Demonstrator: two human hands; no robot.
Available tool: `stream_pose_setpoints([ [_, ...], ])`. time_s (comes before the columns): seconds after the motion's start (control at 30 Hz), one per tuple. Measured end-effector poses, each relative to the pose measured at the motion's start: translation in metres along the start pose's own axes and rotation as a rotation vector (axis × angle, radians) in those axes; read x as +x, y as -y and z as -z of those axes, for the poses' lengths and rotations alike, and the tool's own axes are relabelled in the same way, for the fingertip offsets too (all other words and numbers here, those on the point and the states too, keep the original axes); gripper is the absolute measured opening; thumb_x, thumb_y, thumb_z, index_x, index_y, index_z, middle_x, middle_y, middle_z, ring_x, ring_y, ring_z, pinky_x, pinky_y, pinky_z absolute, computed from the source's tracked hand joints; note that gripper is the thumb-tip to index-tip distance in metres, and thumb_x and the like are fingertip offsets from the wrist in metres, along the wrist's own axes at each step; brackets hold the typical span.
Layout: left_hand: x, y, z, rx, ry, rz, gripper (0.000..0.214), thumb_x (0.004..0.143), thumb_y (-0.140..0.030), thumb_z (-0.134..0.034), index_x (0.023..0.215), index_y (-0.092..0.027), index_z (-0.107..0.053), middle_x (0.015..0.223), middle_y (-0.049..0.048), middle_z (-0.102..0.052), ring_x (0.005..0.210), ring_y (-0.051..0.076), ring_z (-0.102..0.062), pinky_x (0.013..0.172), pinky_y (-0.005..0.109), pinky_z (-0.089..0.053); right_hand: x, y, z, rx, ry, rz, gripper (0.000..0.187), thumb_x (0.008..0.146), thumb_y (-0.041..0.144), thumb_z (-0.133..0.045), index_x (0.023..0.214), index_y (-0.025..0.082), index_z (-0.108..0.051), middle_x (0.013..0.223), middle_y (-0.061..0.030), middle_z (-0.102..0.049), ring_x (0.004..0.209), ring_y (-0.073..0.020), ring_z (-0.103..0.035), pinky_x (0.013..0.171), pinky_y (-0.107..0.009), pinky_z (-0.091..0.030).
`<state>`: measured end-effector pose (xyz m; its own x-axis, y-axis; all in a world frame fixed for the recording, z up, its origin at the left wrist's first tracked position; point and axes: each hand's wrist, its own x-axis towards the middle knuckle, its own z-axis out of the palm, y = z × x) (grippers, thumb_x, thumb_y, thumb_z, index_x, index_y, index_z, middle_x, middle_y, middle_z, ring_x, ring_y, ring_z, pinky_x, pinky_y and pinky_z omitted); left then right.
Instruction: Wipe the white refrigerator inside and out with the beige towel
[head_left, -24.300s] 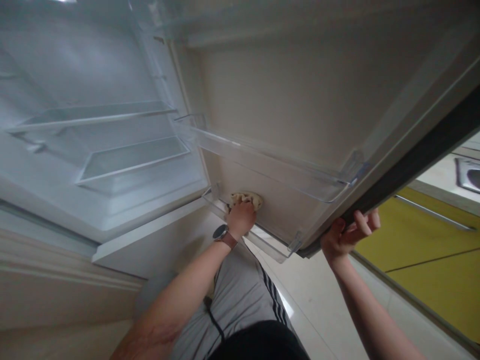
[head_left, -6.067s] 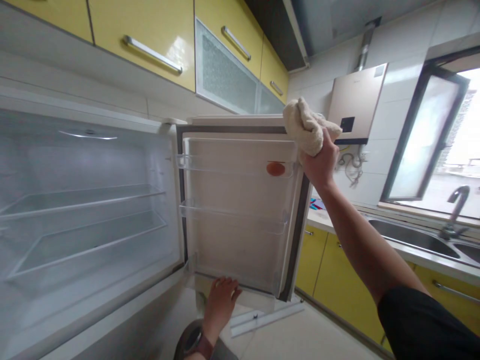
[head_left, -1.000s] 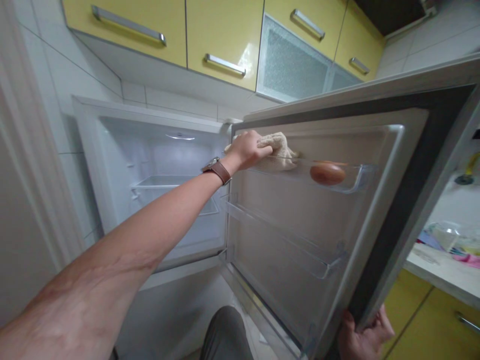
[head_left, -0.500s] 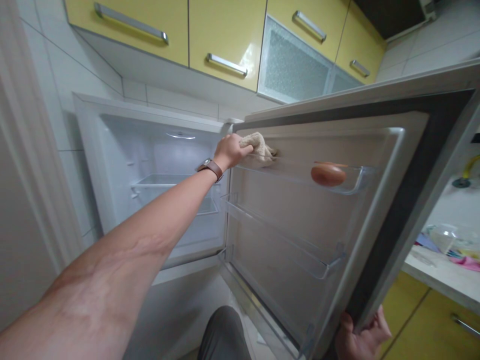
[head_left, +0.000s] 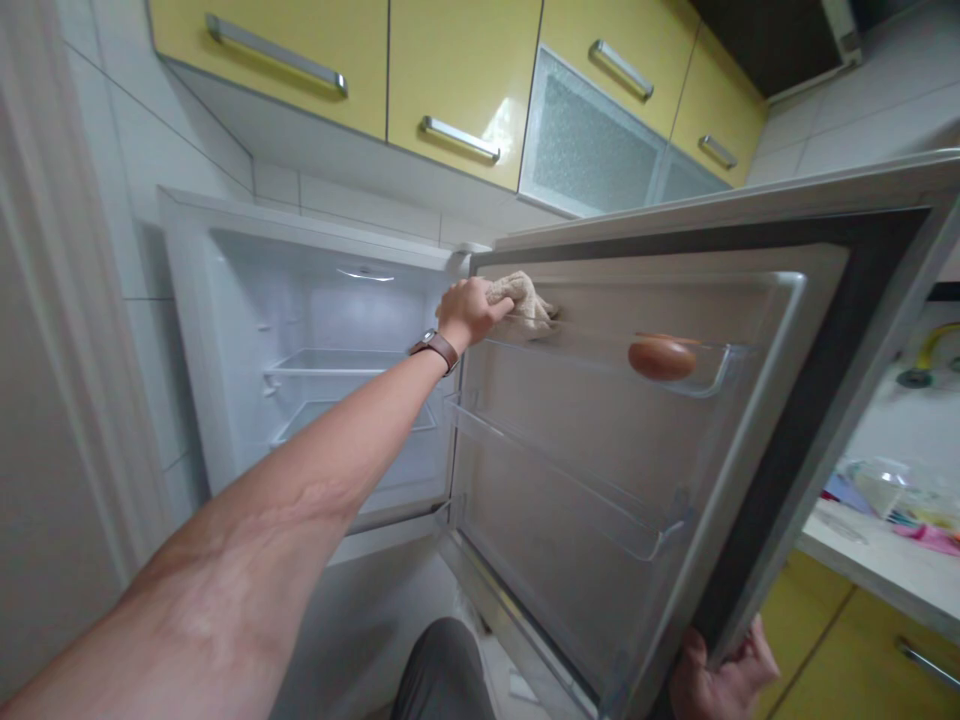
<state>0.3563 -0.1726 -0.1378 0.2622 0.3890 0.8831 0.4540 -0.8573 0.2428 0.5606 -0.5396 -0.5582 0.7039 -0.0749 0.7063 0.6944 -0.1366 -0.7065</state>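
My left hand, with a brown-strapped watch at the wrist, is closed on a beige cloth pressed against the inner face of the open fridge door, at the left end of the top door shelf. A brown egg lies in that shelf, to the right of the cloth. My right hand grips the door's lower outer edge at the bottom right, fingers wrapped round it.
The fridge's inside is lit and holds glass shelves. Yellow wall cabinets with metal handles hang above. A counter with plastic bags and colourful items is at right, with yellow lower cabinets beneath.
My left hand has slid the cloth leftward along the top of the door shelf, away from the egg. My right hand stays on the door edge.
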Motion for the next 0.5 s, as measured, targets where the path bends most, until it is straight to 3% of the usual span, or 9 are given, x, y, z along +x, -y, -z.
stream_pose_setpoints([
  [0.27,-0.002,0.000,-0.003,0.013,-0.018,0.006,0.037,0.086,-0.050,-0.056,0.082,-0.019,-0.076,0.090,0.0138,-0.076,0.092,0.029,-0.070,0.076,0.035,-0.048,-0.004,-0.002,0.000,-0.069,-0.041,-0.011,0.111,0.079,0.084,-0.057,0.153,0.005,-0.032,0.133,-0.0261,-0.055,0.124,-0.0432,-0.057,0.104,-0.063,-0.046],
  [0.5,-0.003,0.000,-0.001,-0.013,-0.007,0.018,0.037,0.086,-0.052,-0.057,0.085,-0.020,-0.076,0.089,0.0124,-0.076,0.093,0.028,-0.070,0.076,0.033,-0.048,0.001,0.014,-0.002,-0.022,-0.023,0.008,0.090,0.078,0.082,-0.060,0.138,0.015,-0.050,0.118,-0.0225,-0.063,0.105,-0.0440,-0.067,0.081,-0.063,-0.055],
])
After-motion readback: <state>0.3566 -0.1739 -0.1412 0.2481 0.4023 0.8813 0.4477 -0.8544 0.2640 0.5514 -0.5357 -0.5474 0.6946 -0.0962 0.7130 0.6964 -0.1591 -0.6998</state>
